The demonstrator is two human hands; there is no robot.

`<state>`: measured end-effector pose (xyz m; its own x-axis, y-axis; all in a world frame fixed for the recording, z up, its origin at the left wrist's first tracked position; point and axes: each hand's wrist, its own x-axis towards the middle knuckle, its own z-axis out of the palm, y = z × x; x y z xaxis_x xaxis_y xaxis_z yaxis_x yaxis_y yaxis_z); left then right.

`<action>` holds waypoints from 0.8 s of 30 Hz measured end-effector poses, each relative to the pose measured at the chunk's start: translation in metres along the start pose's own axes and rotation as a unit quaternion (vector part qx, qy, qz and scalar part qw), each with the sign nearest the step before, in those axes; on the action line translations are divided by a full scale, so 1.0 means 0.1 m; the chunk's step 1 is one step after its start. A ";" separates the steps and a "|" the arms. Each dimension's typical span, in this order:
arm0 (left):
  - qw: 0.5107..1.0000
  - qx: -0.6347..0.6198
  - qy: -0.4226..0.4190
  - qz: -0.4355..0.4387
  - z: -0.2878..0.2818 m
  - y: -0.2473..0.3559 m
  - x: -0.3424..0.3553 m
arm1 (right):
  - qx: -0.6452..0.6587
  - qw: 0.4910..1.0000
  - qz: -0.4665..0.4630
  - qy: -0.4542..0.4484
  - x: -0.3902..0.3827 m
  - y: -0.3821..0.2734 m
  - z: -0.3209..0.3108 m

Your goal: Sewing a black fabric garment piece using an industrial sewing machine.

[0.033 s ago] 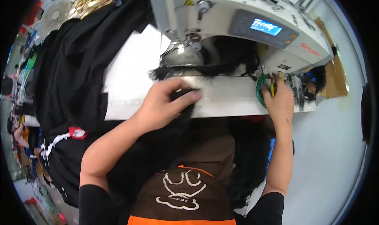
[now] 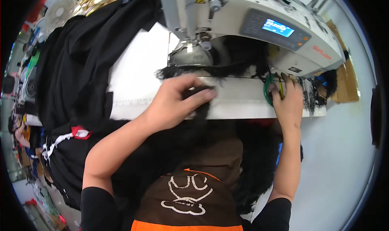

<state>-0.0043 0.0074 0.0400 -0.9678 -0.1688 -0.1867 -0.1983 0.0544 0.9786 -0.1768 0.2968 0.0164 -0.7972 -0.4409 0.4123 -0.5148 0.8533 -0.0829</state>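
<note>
My left hand [image 2: 172, 103] is closed, pinching a piece of black furry fabric [image 2: 201, 108] between thumb and fingers over the front of the white machine bed [image 2: 239, 101]. At the right end of the bed, my right hand [image 2: 291, 103] reaches over green-handled scissors [image 2: 267, 89] and a yellow-handled tool [image 2: 281, 88]. Its thumb and fingers stand apart, with the yellow handle in the gap between them. A strip of black fur [image 2: 182, 72] lies by the needle area of the sewing machine [image 2: 227, 16], beyond my left hand.
Black cloth [image 2: 69, 65] is heaped at the left and hangs over the front edge. A lit panel [image 2: 277, 28] is on the machine arm. Black fluff [image 2: 310, 91] and brown cardboard [image 2: 347, 81] lie at the right. A fan [image 2: 60, 12] stands far left.
My left hand has shifted slightly right with the black furry fabric. The right hand stays over the scissors, its fingers slightly moved. The whole view has shifted a little.
</note>
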 end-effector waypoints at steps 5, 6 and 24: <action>0.987 -0.123 -0.023 0.096 0.22 0.11 0.21 | 0.648 0.740 0.038 -0.176 -0.27 -0.78 -0.07; 0.985 -0.139 -0.028 0.099 0.26 0.14 0.24 | 0.646 0.700 0.112 -0.283 -0.38 -0.92 -0.26; 0.868 0.455 -0.030 -0.196 -1.23 -0.31 -1.85 | 0.442 0.684 0.045 -0.578 -1.54 0.07 -0.16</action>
<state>0.1999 -0.0846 0.0551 -0.7998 -0.2985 -0.5207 -0.5274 0.7637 0.3723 -0.0524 0.3749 -0.0329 -0.2917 -0.7596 -0.5813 -0.0294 0.6146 -0.7883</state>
